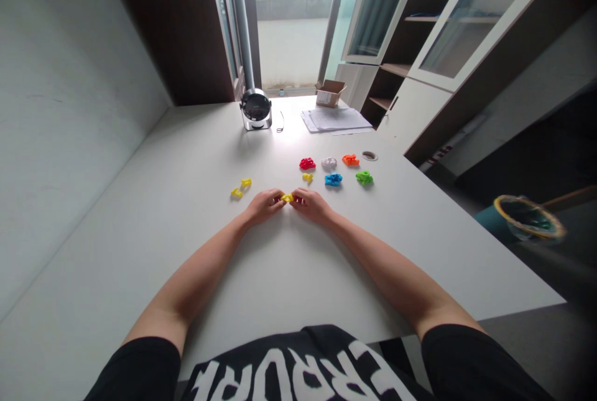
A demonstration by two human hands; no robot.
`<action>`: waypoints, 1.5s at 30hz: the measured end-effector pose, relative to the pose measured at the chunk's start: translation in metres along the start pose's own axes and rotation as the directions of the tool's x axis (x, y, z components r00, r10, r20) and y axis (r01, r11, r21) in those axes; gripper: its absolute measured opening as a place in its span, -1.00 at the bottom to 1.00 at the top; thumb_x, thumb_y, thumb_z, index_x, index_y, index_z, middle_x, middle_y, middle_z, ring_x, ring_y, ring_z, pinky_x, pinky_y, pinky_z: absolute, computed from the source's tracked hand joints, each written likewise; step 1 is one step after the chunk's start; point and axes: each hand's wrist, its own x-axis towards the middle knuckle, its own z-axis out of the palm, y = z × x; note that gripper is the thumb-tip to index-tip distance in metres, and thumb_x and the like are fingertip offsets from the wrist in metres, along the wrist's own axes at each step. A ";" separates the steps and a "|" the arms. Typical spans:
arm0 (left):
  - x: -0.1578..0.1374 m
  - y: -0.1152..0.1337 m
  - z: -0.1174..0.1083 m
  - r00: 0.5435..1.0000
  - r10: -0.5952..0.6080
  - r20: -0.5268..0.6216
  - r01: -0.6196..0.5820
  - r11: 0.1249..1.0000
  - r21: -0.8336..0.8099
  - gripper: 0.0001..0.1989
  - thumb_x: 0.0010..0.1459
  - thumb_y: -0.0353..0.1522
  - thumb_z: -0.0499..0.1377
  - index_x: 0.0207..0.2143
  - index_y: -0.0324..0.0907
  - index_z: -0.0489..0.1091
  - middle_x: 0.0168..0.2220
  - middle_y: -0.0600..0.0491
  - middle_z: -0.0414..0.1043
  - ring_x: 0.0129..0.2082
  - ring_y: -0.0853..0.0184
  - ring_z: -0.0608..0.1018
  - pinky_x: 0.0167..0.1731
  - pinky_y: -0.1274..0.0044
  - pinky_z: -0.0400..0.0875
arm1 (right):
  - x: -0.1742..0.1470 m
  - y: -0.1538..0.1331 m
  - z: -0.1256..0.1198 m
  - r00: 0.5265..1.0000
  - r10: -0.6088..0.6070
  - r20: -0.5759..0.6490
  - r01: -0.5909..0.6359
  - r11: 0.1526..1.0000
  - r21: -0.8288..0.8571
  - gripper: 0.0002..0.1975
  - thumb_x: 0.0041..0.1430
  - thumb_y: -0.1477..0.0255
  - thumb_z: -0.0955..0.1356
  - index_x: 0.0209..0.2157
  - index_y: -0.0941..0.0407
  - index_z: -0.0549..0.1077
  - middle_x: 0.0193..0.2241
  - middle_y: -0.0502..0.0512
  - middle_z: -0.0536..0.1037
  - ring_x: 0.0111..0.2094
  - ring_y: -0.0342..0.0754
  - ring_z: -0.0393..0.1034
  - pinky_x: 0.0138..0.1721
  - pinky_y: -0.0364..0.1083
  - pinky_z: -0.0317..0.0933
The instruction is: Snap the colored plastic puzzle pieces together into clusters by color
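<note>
A small yellow plastic piece (286, 198) is pinched between my two hands at the middle of the white table (275, 264). My left hand (265, 204) grips its left end, and my right hand (311, 204) has its right end. The piece's exact kind is too small to make out. Two similar yellow pieces (237, 193) lie to the left of my left hand. Just beyond my right hand sits another yellow piece (307, 177). Past it are small clusters in red (307, 164), white (329, 163), orange (350, 160), blue (333, 179) and green (364, 178).
A round black device on a stand (256, 109) is at the far edge, a thin cord (280, 121) beside it. Papers (336, 120) and an open cardboard box (330, 94) occupy the back right. A cable hole (369, 156) pierces the tabletop. A bin (529, 217) stands right of the table.
</note>
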 end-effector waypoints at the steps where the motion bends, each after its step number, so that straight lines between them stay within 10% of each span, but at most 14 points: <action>1: 0.000 0.000 0.000 1.000 0.002 0.001 -0.002 1.000 0.000 -0.80 0.24 -0.25 0.08 -0.26 -0.16 0.43 -0.34 0.08 0.45 -0.38 0.37 0.42 -0.37 0.55 0.27 | 0.000 0.000 0.000 1.000 0.000 0.002 0.000 1.000 0.000 -0.90 0.22 0.39 0.33 -0.36 0.11 0.42 -0.39 0.01 0.44 -0.45 -0.17 0.25 -0.37 -0.18 0.10; 45: 0.000 -0.001 0.000 1.000 0.016 0.000 -0.016 1.000 -0.012 -0.82 0.23 -0.26 0.09 -0.27 -0.15 0.43 -0.33 0.09 0.45 -0.38 0.37 0.41 -0.36 0.55 0.27 | 0.001 -0.001 -0.001 1.000 0.002 0.008 -0.002 1.000 0.000 -0.92 0.20 0.40 0.33 -0.36 0.10 0.42 -0.39 0.02 0.45 -0.45 -0.16 0.25 -0.37 -0.17 0.12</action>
